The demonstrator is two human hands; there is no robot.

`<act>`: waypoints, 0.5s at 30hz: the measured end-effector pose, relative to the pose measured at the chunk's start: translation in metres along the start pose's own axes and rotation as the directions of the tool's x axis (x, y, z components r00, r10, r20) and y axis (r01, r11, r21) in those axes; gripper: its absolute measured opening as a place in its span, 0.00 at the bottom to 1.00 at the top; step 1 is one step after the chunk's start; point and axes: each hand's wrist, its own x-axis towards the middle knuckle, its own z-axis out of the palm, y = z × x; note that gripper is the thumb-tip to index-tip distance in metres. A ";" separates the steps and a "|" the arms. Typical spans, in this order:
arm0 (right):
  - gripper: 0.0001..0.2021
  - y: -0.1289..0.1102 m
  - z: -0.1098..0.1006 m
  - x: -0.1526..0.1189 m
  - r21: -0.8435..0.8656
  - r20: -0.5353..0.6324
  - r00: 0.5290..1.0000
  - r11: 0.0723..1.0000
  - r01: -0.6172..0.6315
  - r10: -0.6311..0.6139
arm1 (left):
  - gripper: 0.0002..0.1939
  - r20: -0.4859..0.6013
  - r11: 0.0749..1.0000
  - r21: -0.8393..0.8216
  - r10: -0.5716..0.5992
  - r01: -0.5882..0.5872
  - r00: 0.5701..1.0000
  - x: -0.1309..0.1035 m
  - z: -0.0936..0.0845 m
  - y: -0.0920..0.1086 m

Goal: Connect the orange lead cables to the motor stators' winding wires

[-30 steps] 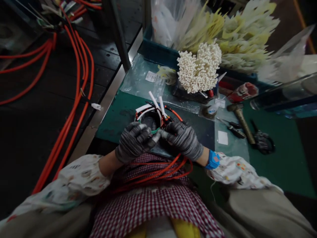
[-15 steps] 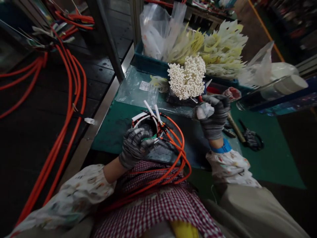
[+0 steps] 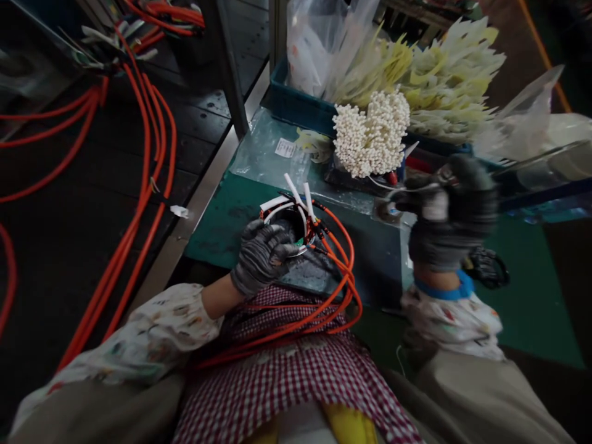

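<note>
My left hand (image 3: 266, 254), in a grey work glove, is closed on the near left rim of a ring-shaped wound part (image 3: 303, 229). White sleeves (image 3: 309, 198) stick up from the ring, and orange wires (image 3: 345, 271) run off its right side and down over the checked apron. My gloved right hand (image 3: 456, 209) is raised at the right, blurred, with its fingers curled. A thin pale strand (image 3: 386, 187) runs from beside the white bundle to its fingers. Below the strand sits a small clear item (image 3: 387, 209) that I cannot name.
A bundle of thin white rods or tubes (image 3: 370, 135) stands behind the ring. Beyond it, a teal tray (image 3: 296, 92) holds plastic bags and yellowish film strips (image 3: 451, 80). A black coil-like object (image 3: 490, 266) lies right of my right hand. Thick orange cables (image 3: 139, 209) hang at the left.
My right hand has moved right, away from the white bundle, and the pale strand now stretches to it. My left hand keeps its hold on the ring. The whole view has shifted slightly.
</note>
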 end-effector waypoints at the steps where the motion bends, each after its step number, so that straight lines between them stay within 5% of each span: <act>1: 0.13 -0.018 -0.002 -0.003 0.049 -0.016 1.000 0.999 -0.014 0.015 | 0.07 0.014 1.000 0.003 -0.007 0.007 1.000 0.000 0.001 0.000; 6: 0.07 -0.060 0.001 -0.035 -0.113 0.293 0.935 0.978 -0.175 0.201 | 0.08 0.058 0.999 0.036 -0.013 0.011 0.998 -0.003 0.003 -0.003; 11: 0.10 -0.048 0.016 -0.071 -0.196 0.205 0.964 0.972 -0.132 0.172 | 0.06 0.067 1.000 0.017 0.004 -0.005 0.998 -0.004 0.002 -0.004; 13: 0.12 -0.050 0.011 -0.081 -0.102 0.307 0.912 0.963 -0.251 0.271 | 0.06 0.095 1.000 0.017 -0.012 0.011 0.995 -0.004 0.002 -0.004; 15: 0.19 -0.056 0.001 -0.089 -0.061 0.512 0.781 0.922 -0.383 0.358 | 0.07 0.102 1.000 0.019 -0.014 0.012 0.995 -0.005 0.002 -0.004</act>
